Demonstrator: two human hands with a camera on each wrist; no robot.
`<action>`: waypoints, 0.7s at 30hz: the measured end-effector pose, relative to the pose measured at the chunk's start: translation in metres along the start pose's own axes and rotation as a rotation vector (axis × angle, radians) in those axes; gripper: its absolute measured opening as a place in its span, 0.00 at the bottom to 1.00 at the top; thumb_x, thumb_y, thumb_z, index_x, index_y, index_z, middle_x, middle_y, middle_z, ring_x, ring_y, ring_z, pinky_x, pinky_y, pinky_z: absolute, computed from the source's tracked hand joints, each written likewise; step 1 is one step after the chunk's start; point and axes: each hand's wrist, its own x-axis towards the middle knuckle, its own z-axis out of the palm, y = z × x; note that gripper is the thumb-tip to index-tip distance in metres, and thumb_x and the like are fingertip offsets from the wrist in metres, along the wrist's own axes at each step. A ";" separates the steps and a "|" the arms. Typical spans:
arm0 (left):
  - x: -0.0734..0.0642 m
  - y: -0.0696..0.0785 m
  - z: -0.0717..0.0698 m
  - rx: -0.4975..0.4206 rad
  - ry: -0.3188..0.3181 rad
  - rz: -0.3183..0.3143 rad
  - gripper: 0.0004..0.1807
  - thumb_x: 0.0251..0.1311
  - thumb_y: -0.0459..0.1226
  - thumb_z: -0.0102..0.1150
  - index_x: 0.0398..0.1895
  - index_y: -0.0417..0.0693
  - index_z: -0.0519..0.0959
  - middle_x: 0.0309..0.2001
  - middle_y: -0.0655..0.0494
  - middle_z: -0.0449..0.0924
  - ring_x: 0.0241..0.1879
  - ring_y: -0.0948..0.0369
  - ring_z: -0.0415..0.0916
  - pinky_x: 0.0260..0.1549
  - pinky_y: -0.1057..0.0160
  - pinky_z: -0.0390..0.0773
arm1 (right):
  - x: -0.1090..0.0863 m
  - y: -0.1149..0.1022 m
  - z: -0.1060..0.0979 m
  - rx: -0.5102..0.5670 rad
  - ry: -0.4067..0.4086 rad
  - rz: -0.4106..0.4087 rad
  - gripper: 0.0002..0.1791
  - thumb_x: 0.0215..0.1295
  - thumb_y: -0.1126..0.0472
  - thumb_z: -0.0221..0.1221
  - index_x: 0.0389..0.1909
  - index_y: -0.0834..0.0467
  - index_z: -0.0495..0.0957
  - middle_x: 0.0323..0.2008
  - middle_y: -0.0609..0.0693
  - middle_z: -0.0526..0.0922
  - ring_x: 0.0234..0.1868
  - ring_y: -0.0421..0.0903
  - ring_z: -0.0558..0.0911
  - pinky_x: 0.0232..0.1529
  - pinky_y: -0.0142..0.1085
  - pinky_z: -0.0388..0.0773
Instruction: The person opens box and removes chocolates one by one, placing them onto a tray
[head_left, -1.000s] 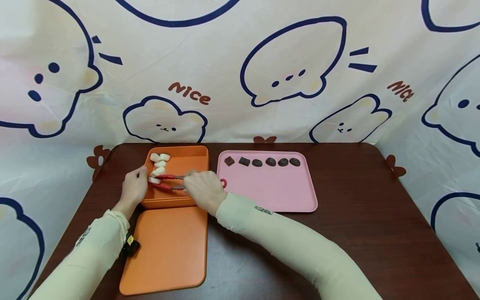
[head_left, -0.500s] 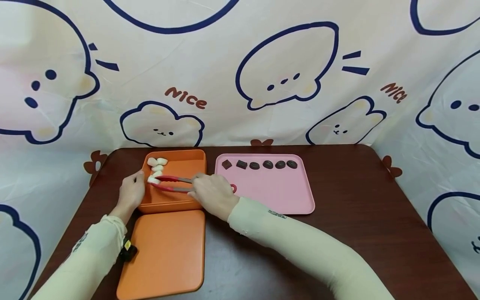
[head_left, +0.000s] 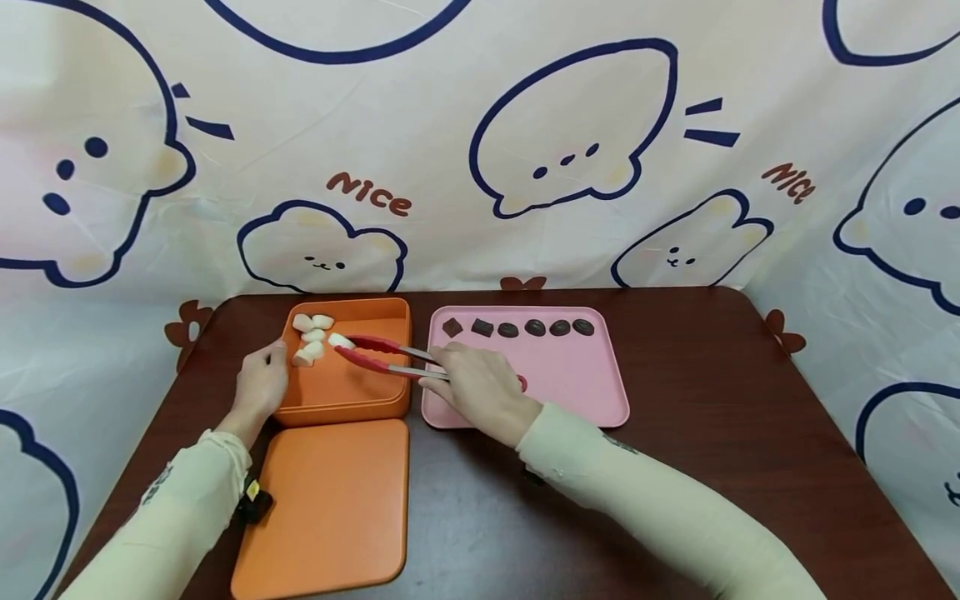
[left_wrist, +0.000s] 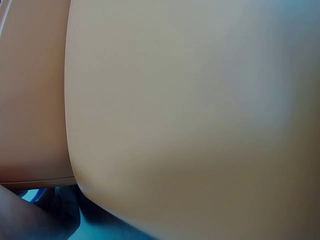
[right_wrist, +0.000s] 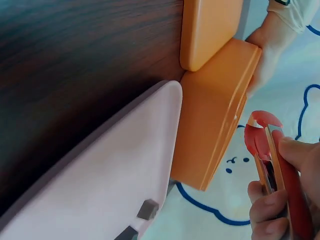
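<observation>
Grips red tongs (head_left: 378, 343) tightly in the curled right hand (head_left: 483, 387). Pinches one white piece (head_left: 341, 342) in the ends of the tongs, up over the orange box (head_left: 341, 412). Holds the left edge of the box with the left hand (head_left: 257, 387), near the other white pieces (head_left: 312, 337). Next to the box on the tabletop (head_left: 720, 433), partly under the right hand, a pink tray (head_left: 570, 383) with dark chocolates (head_left: 535, 327) in a row.

Two hands (head_left: 483, 390), one red tongs (head_left: 375, 343), six dark pieces (head_left: 535, 327).
</observation>
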 end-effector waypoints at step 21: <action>-0.002 0.001 -0.003 -0.003 -0.028 0.000 0.37 0.79 0.55 0.15 0.80 0.41 0.50 0.79 0.33 0.48 0.76 0.33 0.49 0.71 0.32 0.57 | -0.050 0.058 -0.023 0.182 -0.027 0.092 0.13 0.69 0.43 0.62 0.28 0.44 0.78 0.18 0.39 0.68 0.21 0.38 0.69 0.22 0.32 0.65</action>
